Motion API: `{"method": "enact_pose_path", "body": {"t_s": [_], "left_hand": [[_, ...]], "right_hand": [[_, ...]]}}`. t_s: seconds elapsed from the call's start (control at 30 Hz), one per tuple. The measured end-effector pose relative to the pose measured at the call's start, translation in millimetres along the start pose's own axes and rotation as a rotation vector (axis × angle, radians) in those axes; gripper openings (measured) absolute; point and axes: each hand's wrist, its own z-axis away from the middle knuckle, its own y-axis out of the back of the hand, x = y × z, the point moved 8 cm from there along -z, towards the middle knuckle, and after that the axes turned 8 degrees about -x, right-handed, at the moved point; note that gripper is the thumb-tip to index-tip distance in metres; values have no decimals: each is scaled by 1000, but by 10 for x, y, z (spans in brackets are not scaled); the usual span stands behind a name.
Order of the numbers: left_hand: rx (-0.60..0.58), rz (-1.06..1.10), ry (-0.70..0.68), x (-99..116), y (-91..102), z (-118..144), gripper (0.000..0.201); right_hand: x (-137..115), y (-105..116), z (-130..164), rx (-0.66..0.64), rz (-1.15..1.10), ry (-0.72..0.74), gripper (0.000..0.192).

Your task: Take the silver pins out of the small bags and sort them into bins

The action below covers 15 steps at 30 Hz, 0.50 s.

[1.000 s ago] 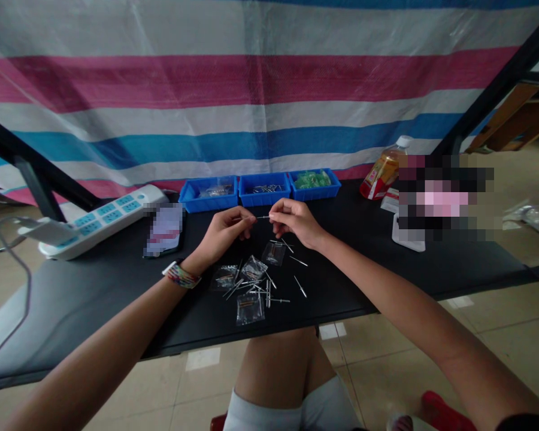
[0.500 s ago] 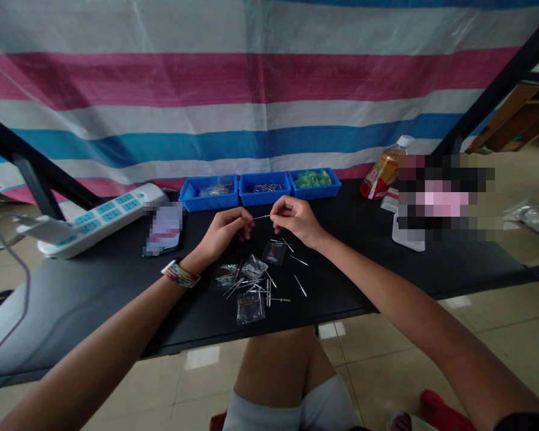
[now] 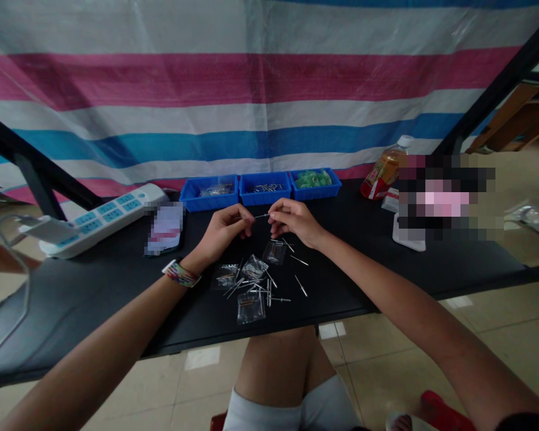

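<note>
Between my two hands, above the black table, a thin silver blind rivet (image 3: 261, 215) is held nearly level. My left hand (image 3: 228, 228) pinches its left end with thumb and fingertips. The fingers of my right hand (image 3: 294, 221) are closed on the other end. Below my hands lie several loose blind rivets (image 3: 268, 293), some crossing each other in a pile. Among them are several small clear plastic bags (image 3: 251, 307) with thin brownish pieces inside.
Behind my hands stand three blue bins: one with clear bags (image 3: 188, 200), one with silver rivets (image 3: 247, 196), one with green pieces (image 3: 299, 193). A power strip (image 3: 112, 218) and a phone (image 3: 165, 230) lie left. A drink bottle (image 3: 384, 170) stands right.
My right fingers have shifted slightly down and left around the rivet's end. Part of another person's limb has come into view at the left edge.
</note>
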Motion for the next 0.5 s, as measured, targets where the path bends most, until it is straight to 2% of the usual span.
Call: {"method": "enact_pose_path", "body": {"t_s": [0.23, 0.37, 0.5], "left_hand": [[-16, -19, 16, 8, -19, 3, 21], [-19, 28, 39, -22, -26, -5, 20], [-24, 43, 47, -68, -19, -19, 19]], "right_hand": [[-36, 33, -15, 26, -37, 38, 32], [-181, 302, -90, 244, -42, 160, 32], [-236, 568, -106, 359, -22, 104, 43]]}}
